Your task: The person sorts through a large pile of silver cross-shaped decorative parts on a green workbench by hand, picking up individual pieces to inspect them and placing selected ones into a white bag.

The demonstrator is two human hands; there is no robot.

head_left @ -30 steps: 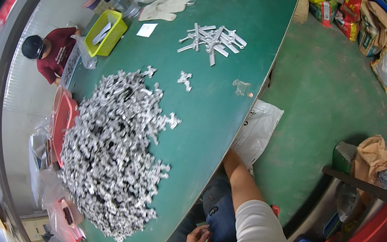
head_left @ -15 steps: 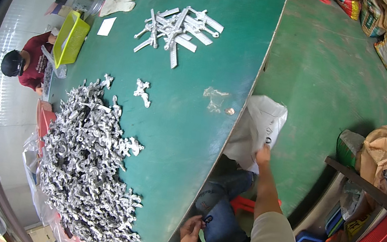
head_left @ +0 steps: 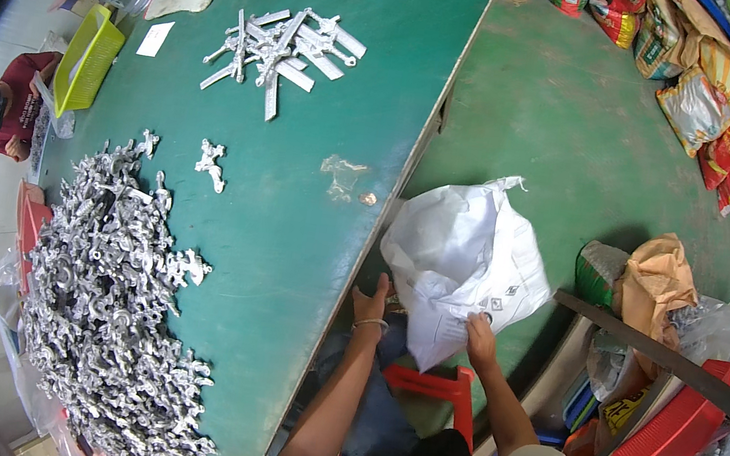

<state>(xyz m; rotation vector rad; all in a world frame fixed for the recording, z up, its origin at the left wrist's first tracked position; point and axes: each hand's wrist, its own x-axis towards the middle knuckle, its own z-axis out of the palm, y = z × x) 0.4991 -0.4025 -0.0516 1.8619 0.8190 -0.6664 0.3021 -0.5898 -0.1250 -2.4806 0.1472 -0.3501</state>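
A white woven sack (head_left: 524, 269) with its mouth gaping hangs beside the table's right edge. My right hand (head_left: 479, 335) is closed on the near side of the sack. Between the table edge and the sack, my left hand (head_left: 369, 306) has its thumb and fingers apart, with nothing seen in it; whether it touches the sack I cannot tell. A large heap of silver metal castings (head_left: 118, 304) covers the left part of the green table (head_left: 291, 217). One separate casting (head_left: 212, 165) lies beyond the heap. Farther off rests a small pile of flat silver metal bars (head_left: 287, 51).
A red stool (head_left: 431, 384) stands below the sack. To the right are a brown paper bag (head_left: 660, 277), a dark rail (head_left: 649, 351) and a red basket (head_left: 671, 444). Filled bags (head_left: 686, 101) line the far right. Across the table, a person (head_left: 20, 101) sits near a yellow basket (head_left: 88, 59).
The sack has swung up and opened wide, with my right hand still gripping it. My left hand has moved forward from my lap toward the sack. The view has shifted right.
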